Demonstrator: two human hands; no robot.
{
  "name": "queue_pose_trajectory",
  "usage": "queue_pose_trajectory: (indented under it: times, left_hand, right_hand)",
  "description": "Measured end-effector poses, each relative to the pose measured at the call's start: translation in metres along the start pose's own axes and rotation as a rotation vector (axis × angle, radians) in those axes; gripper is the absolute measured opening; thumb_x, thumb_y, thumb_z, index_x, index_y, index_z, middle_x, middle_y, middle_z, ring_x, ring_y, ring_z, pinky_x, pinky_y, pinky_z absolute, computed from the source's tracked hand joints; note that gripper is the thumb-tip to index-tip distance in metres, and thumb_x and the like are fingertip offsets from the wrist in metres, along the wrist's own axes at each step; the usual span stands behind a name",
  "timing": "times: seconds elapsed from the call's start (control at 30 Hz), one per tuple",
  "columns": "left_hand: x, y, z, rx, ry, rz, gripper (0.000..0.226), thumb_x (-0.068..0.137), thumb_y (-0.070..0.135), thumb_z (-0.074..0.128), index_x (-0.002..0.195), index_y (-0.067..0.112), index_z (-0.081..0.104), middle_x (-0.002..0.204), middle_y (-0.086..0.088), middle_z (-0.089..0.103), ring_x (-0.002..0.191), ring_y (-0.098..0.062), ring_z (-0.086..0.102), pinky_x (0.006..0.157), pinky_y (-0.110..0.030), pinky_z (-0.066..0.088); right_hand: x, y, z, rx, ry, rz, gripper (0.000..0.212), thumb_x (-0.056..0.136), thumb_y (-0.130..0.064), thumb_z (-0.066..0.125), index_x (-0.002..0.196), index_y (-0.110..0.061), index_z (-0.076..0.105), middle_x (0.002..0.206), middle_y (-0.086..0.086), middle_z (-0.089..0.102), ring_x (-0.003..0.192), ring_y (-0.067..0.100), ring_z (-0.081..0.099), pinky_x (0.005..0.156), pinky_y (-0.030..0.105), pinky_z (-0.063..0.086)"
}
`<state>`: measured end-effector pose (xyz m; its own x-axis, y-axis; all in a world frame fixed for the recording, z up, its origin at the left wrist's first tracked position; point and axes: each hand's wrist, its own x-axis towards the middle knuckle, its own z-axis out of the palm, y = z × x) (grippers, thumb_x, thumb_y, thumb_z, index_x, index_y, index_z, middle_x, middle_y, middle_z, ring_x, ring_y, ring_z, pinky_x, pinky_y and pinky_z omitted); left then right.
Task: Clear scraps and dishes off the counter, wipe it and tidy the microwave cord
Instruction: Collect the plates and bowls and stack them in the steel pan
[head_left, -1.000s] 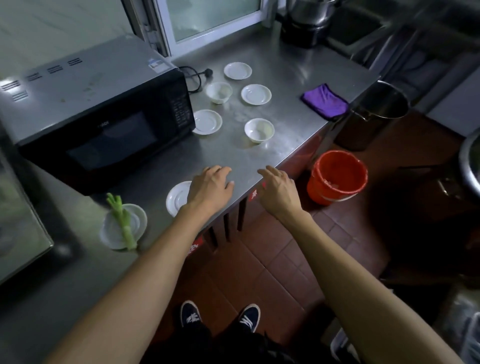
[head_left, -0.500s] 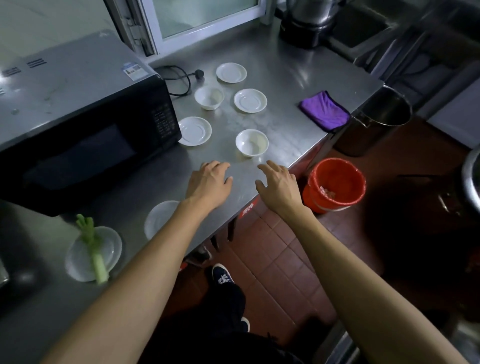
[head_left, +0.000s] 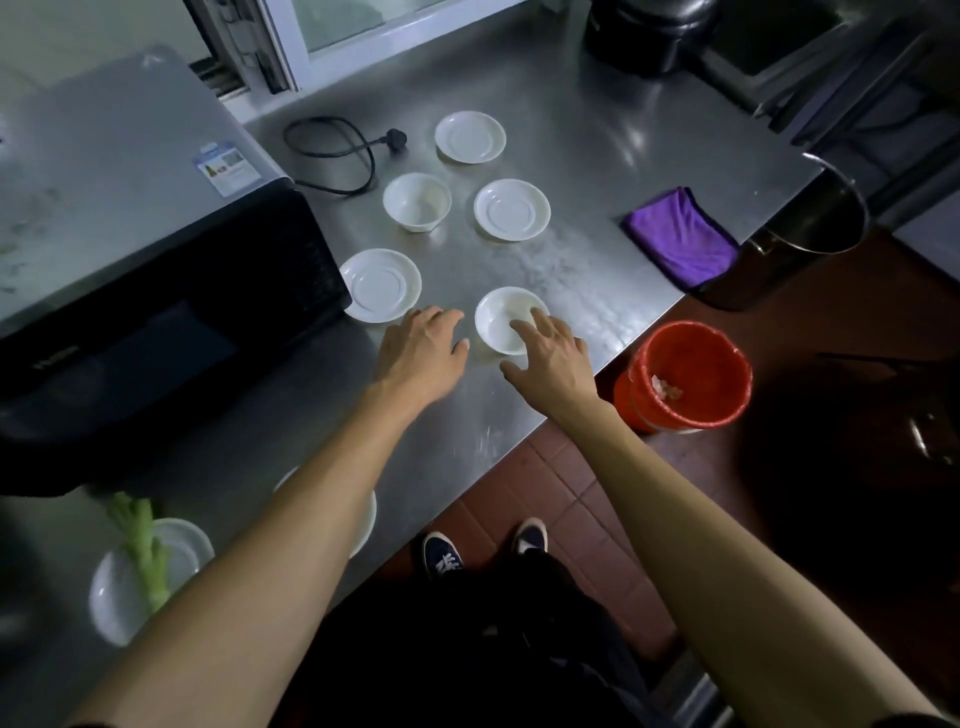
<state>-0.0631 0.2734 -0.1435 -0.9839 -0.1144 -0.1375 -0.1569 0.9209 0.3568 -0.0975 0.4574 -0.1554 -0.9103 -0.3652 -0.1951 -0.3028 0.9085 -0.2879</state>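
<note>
On the steel counter (head_left: 587, 156) stand several white dishes. The nearest white bowl (head_left: 501, 319) sits between my hands. My right hand (head_left: 553, 356) reaches over its near rim with fingers spread and holds nothing. My left hand (head_left: 423, 353) hovers flat just left of the bowl, beside a saucer (head_left: 379, 283). Another bowl (head_left: 417, 201) and two saucers (head_left: 511, 209) (head_left: 470, 136) lie farther back. A green vegetable scrap (head_left: 143, 545) lies on a saucer (head_left: 111, 597) at the near left. The microwave (head_left: 130, 249) stands at the left, its black cord (head_left: 337, 150) loose behind it. A purple cloth (head_left: 680, 236) lies at the right edge.
A red bucket (head_left: 685, 379) with scraps in it stands on the tiled floor under the counter's right edge. A steel pot (head_left: 795, 244) stands beyond it. Another saucer (head_left: 363, 519) is partly hidden under my left forearm. A dark cooker (head_left: 644, 31) sits at the back.
Both hands have moved forward across the counter to the nearest bowl, the right hand now over its rim. The view has shifted closer.
</note>
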Motion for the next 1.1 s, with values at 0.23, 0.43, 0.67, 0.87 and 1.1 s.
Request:
queue_pose_trajectory:
  times: [0.23,0.43,0.67,0.87,1.1]
  left_hand:
    - [0.047,-0.002,0.019,0.011,-0.030,-0.074,0.044,0.099,0.036,0.053,0.140,0.019,0.052,0.136,-0.004,0.058,0.123,-0.027,0.052,0.097,-0.043,0.044]
    - [0.083,0.004,0.029,0.021,-0.079,-0.164,0.044,0.099,0.036,0.053,0.139,0.019,0.053,0.137,-0.004,0.059,0.123,-0.029,0.052,0.101,-0.046,0.045]
    - [0.110,0.014,0.030,0.006,-0.062,-0.233,0.042,0.099,0.034,0.053,0.138,0.017,0.054,0.137,-0.005,0.059,0.126,-0.029,0.050,0.102,-0.047,0.044]
    - [0.122,0.004,0.022,-0.010,-0.022,-0.259,0.042,0.098,0.033,0.055,0.136,0.016,0.056,0.134,-0.007,0.061,0.123,-0.031,0.052,0.096,-0.048,0.047]
    - [0.138,-0.015,0.011,-0.008,0.017,-0.223,0.042,0.097,0.034,0.056,0.136,0.017,0.055,0.133,-0.007,0.059,0.123,-0.032,0.051,0.091,-0.049,0.048]
  right_hand:
    - [0.058,0.014,0.020,-0.031,-0.090,-0.069,0.075,0.088,-0.050,0.065,0.150,-0.027,0.029,0.166,0.010,0.007,0.153,0.031,0.004,0.116,0.050,0.019]
    - [0.097,0.030,0.034,-0.131,-0.190,-0.168,0.101,0.077,-0.060,0.071,0.154,-0.033,0.011,0.166,0.008,-0.008,0.152,0.037,-0.010,0.117,0.064,0.011]
    - [0.128,0.042,0.029,-0.130,-0.213,-0.271,0.099,0.068,-0.062,0.073,0.149,-0.035,0.022,0.158,0.009,0.019,0.146,0.038,0.016,0.105,0.059,0.035]
    - [0.152,0.039,0.016,-0.099,-0.160,-0.263,0.094,0.071,-0.059,0.073,0.148,-0.033,0.025,0.157,0.008,0.021,0.144,0.035,0.018,0.105,0.056,0.035]
    - [0.177,0.028,-0.002,-0.114,-0.109,-0.216,0.095,0.074,-0.063,0.071,0.150,-0.034,0.022,0.161,0.006,0.013,0.148,0.035,0.013,0.108,0.056,0.033]
